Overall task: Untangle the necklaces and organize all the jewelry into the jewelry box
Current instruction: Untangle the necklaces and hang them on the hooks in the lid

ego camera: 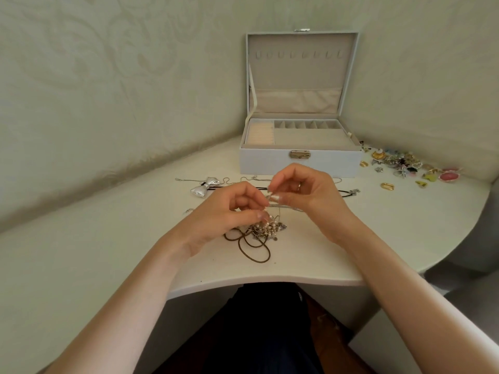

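Here, the left hand (232, 211) and right hand (305, 193) each pinch a thin silver chain (286, 208) between curled fingertips, just above the tangle of necklaces (267, 230) on the white table (378, 225). The open jewelry box (299, 164) stands behind them.

walls (108, 76): pale, embossed floral pattern | table (270, 271): white, curved edge, set in corner | light: soft, even

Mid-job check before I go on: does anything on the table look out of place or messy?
Yes: the necklaces form one knotted clump with a brown cord; small jewelry lies scattered right of the open jewelry box. Nothing looks damaged.
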A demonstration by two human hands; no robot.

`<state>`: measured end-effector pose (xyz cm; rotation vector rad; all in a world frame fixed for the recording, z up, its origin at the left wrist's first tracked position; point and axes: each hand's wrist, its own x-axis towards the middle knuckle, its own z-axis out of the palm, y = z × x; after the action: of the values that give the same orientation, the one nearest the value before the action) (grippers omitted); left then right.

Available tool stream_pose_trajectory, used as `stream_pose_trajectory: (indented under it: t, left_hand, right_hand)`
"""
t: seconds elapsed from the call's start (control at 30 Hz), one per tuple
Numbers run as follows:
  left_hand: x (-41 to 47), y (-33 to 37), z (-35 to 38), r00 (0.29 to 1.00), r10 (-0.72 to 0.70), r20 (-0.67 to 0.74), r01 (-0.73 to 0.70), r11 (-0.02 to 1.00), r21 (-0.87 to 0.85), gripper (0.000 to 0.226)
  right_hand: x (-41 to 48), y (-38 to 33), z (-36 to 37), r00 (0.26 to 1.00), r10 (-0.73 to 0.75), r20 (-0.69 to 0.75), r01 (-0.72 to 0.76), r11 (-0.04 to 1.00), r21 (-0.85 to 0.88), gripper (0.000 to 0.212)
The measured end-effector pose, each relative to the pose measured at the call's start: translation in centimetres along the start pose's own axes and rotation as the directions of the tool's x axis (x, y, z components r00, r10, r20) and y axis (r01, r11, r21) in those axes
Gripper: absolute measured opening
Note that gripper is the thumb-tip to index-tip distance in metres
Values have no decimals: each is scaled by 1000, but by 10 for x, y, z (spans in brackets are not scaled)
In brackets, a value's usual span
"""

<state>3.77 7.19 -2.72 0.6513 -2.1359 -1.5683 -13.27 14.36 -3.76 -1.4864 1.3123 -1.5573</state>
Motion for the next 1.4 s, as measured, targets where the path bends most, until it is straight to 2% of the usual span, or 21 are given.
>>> stream_pose_trajectory:
  t: [0.1, 0.23, 0.37, 0.43, 0.53, 0.67, 0.87, 1.2, 1.3, 1.4]
  left_hand:
    - [-1, 1, -2, 999, 6, -48, -10, 996, -94, 17]
    - [0, 0, -4, 993, 12, -118, -32, 986, -164, 13]
    - [1, 0, -1, 989, 18, -148, -51, 974, -221, 17]
    - [1, 0, 0, 989, 20, -144, -52, 974, -220, 18]
    - [0, -1, -2, 991, 19, -134, -50, 972, -229, 19]
    - [-2, -1, -5, 993, 30, -110, -52, 978, -204, 16]
    - [-4, -3, -8, 993, 36, -110, -52, 987, -150, 17]
    - [-1, -8, -4, 999, 28, -38, -32, 994, -104, 14]
    - [-1, -8, -5, 994, 50, -92, -62, 989, -132, 17]
    - [-2, -9, -8, 995, 59, -85, -74, 982, -175, 22]
  right_hand:
    - [-1, 4, 3, 1000, -27, -2, 26, 977, -210, 23]
    - [-4, 1, 2, 1000, -1, 10, 3, 978, -207, 9]
    - [-6, 4, 6, 998, -12, 64, 32, 946, -322, 27]
    - [-4, 5, 8, 998, -24, 49, 39, 940, -339, 23]
    - [-4, 4, 5, 999, 6, 47, 9, 953, -303, 22]
    - [-5, 1, -1, 999, 12, 46, -1, 974, -225, 10]
    - [-6, -4, -2, 998, 1, 61, 1, 1000, -26, 15]
    - [-6, -6, 1, 1000, -10, 25, 10, 1000, 22, 15]
    - [-5, -6, 0, 1000, -15, -22, 15, 1000, 0, 29]
    - [-6, -6, 1, 999, -6, -53, 5, 1000, -21, 43]
